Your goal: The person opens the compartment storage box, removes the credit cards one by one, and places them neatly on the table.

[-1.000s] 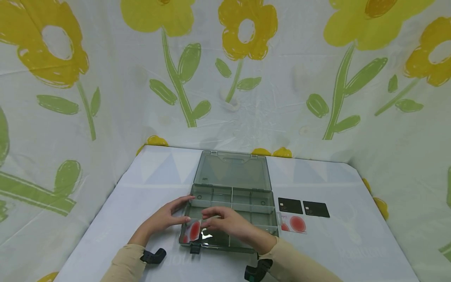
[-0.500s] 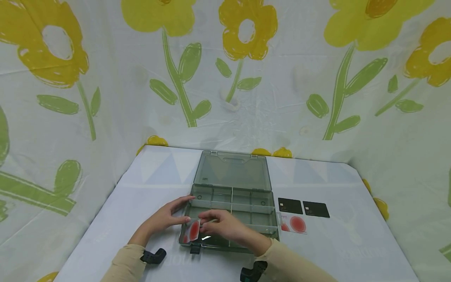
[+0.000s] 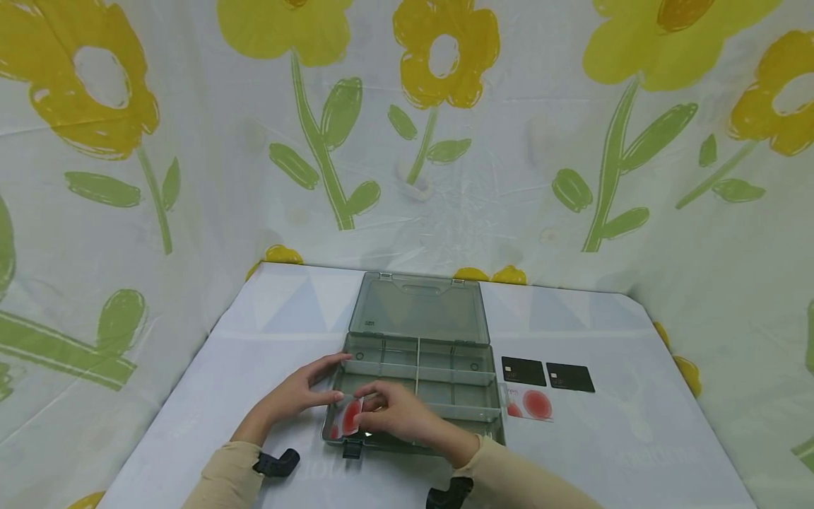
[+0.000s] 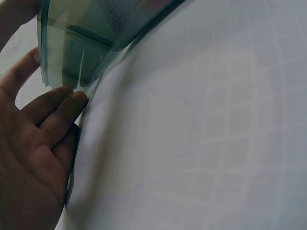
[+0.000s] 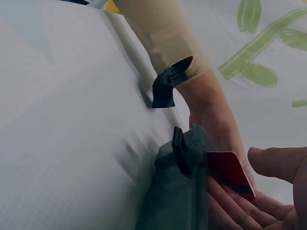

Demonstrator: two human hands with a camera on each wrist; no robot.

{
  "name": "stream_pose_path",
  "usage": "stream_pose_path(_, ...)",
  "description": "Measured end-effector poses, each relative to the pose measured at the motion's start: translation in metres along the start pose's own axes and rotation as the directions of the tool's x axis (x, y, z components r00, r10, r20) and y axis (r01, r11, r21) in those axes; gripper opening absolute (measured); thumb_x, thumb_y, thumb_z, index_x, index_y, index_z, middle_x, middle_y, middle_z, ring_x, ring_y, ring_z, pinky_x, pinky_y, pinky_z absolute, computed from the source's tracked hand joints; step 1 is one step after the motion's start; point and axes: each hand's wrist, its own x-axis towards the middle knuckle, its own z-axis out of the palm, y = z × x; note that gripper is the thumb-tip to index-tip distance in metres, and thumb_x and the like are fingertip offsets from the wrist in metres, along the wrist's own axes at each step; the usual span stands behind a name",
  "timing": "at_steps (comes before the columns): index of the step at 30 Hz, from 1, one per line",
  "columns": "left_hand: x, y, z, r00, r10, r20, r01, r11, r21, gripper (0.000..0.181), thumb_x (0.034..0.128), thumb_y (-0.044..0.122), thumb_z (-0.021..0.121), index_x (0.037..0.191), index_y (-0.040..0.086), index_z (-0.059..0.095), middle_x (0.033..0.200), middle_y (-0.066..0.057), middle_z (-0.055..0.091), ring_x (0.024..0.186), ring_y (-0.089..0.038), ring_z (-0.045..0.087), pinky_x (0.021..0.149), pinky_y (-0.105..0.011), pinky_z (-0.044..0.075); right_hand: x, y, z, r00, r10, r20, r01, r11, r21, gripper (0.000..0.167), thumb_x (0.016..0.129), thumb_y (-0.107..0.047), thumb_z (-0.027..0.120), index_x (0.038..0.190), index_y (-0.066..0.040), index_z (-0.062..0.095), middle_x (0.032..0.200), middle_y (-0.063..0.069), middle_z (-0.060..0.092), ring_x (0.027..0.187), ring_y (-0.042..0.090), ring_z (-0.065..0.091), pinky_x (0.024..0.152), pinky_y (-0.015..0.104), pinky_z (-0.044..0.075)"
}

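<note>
A card [image 3: 351,417] with red circles on white stands tilted in the front left compartment of a grey see-through divided box [image 3: 458,393]. My left hand [image 3: 299,389] rests along the box's left side. Its thumb tip is at the card's upper left edge, and its straight fingers touch the outer wall in the left wrist view. My right hand [image 3: 407,417] has fingertips at the card's right edge. In the right wrist view the card's red back [image 5: 229,170] shows between the right thumb [image 5: 273,165], which stands apart, and the other fingers. Part of the front compartment is hidden.
The box's lid [image 3: 420,307] lies folded back behind it. Right of the box are two black cards [image 3: 523,371] [image 3: 570,377] and another red-circle card [image 3: 534,404] on the white table [image 3: 636,438]. A latch [image 3: 352,449] juts from the box's front.
My right hand has moved slightly left to the card's right edge, with its fingers more bent. My left hand and the box have stayed put.
</note>
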Motion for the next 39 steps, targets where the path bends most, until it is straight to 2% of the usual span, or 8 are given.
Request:
stream_pose_path(6, 0.000, 0.000, 0.001, 1.000, 0.007, -0.004, -0.007, 1.000, -0.003, 0.067, 0.0930, 0.030, 0.076, 0.153, 0.022, 0.047, 0.161, -0.013, 0.038, 0.149, -0.043, 0.029, 0.117, -0.066, 0.027, 0.001, 0.001, 0.009, 0.998, 0.010, -0.062, -0.011, 1.000, -0.021, 0.033, 0.091, -0.007, 0.075, 0.121, 0.000, 0.064, 0.093, 0.006, 0.074, 0.071, 0.017, 0.069, 0.066, 0.033, 0.061)
stream_pose_path(14, 0.000, -0.002, 0.001, 1.000, 0.021, -0.002, -0.021, 1.000, -0.001, 0.067, 0.0931, 0.029, 0.076, 0.153, 0.022, 0.046, 0.161, -0.012, 0.038, 0.149, -0.042, 0.029, 0.117, -0.066, 0.027, -0.001, -0.002, 0.012, 0.994, 0.031, -0.103, -0.036, 0.998, -0.053, 0.031, 0.089, -0.003, 0.075, 0.119, -0.005, 0.066, 0.091, 0.004, 0.072, 0.068, 0.019, 0.069, 0.068, 0.045, 0.062)
stream_pose_path(26, 0.001, -0.002, 0.001, 1.000, -0.003, -0.011, 0.003, 1.000, 0.006, 0.069, 0.0920, 0.031, 0.077, 0.153, 0.022, 0.047, 0.161, -0.011, 0.039, 0.150, -0.040, 0.029, 0.119, -0.063, 0.027, -0.004, -0.005, 0.006, 0.995, 0.025, -0.099, -0.023, 0.999, 0.028, 0.032, 0.089, 0.005, 0.070, 0.120, -0.001, 0.064, 0.091, 0.010, 0.071, 0.072, 0.021, 0.070, 0.067, 0.041, 0.064)
stream_pose_path(33, 0.001, -0.003, 0.001, 1.000, -0.010, -0.011, 0.010, 1.000, -0.005, 0.071, 0.0904, 0.033, 0.079, 0.153, 0.023, 0.047, 0.160, -0.009, 0.039, 0.150, -0.037, 0.030, 0.120, -0.061, 0.026, -0.008, -0.004, 0.000, 0.996, 0.023, -0.090, -0.015, 0.996, 0.088, 0.032, 0.089, 0.009, 0.068, 0.120, 0.003, 0.061, 0.095, 0.013, 0.071, 0.068, 0.026, 0.073, 0.063, 0.038, 0.064)
stream_pose_path(39, 0.001, -0.003, 0.001, 1.000, -0.010, -0.011, 0.010, 1.000, -0.002, 0.071, 0.0908, 0.032, 0.078, 0.153, 0.023, 0.046, 0.160, -0.009, 0.039, 0.150, -0.038, 0.030, 0.120, -0.061, 0.026, -0.011, -0.001, -0.005, 0.996, 0.038, -0.085, -0.029, 0.994, 0.106, 0.031, 0.091, 0.008, 0.066, 0.121, 0.001, 0.062, 0.097, 0.014, 0.070, 0.066, 0.022, 0.072, 0.063, 0.036, 0.064)
